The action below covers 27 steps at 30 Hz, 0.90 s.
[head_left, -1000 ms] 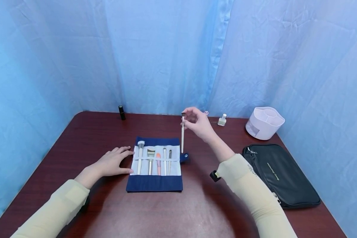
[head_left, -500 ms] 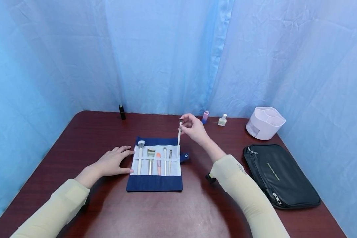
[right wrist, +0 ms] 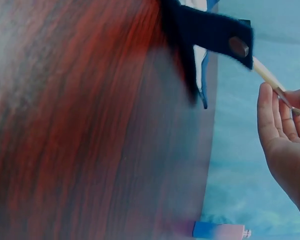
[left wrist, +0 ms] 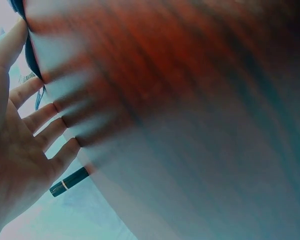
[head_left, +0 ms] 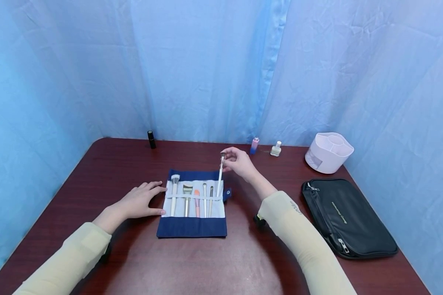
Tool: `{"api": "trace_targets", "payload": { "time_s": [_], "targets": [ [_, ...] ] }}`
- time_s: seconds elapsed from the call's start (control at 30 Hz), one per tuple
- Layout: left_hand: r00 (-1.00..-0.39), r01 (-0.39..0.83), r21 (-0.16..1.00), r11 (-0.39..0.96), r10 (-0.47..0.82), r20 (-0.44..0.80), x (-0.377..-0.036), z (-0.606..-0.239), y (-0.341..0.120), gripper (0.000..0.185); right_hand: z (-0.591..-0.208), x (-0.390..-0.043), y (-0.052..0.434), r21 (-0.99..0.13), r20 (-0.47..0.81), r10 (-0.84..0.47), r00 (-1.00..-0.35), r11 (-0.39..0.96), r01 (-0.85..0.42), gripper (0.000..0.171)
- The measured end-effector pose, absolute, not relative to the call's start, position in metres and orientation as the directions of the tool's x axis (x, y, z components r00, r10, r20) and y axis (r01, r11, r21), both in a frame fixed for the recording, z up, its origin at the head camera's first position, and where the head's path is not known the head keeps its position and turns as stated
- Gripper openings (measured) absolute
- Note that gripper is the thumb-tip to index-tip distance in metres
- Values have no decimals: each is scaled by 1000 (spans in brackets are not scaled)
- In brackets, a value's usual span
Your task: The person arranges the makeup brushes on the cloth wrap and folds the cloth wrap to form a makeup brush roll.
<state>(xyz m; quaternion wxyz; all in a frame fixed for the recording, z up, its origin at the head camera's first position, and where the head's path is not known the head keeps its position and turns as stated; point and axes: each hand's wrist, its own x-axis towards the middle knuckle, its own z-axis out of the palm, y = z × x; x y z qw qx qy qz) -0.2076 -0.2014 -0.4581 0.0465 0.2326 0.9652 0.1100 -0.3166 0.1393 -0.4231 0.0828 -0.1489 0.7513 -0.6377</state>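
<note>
A navy brush roll lies unfolded on the table, its pale inside holding several makeup brushes under a strap, among them a fluffy white brush and a pink one. My right hand pinches a slim makeup brush near its dark bristle end, above the roll's far right corner. That brush slants down, its lower end at the strap's right end. The roll's snap tab shows in the right wrist view. My left hand rests with spread fingers, fingertips at the roll's left edge.
A black lipstick tube stands at the back left. Behind my right hand are a pink-and-blue bottle and a nail polish bottle. A white organizer and a black zip case occupy the right side. Blue curtains surround the table.
My right hand has moved left and down with the slim brush, from beside the roll to over its right end. The pink-and-blue bottle has come into full view. My left hand stays put.
</note>
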Motion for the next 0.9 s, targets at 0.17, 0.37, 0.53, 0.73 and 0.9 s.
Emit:
{"api": "trace_targets", "payload": {
  "time_s": [0.17, 0.37, 0.53, 0.73, 0.9],
  "targets": [
    [-887, 441, 229, 868, 461, -38, -208, -458, -201, 79, -430, -317, 140, -985, -22, -337, -941, 166, -36, 28],
    [-884, 446, 232, 864, 467, -40, -207, -457, -200, 79, -440, -317, 140, -971, -115, -380, -918, 240, 22, 37],
    [-882, 450, 230, 863, 470, -37, -208, -457, -200, 79, -443, -312, 141, -945, -152, -417, -896, 328, 7, 30],
    [-883, 448, 230, 864, 467, -37, -207, -456, -200, 79, -447, -309, 144, -898, -170, -448, -878, 438, -50, 25],
    [-886, 441, 232, 867, 461, -38, -207, -456, -199, 78, -450, -307, 146, -850, -190, -501, -844, 515, -115, 26]
  ]
}}
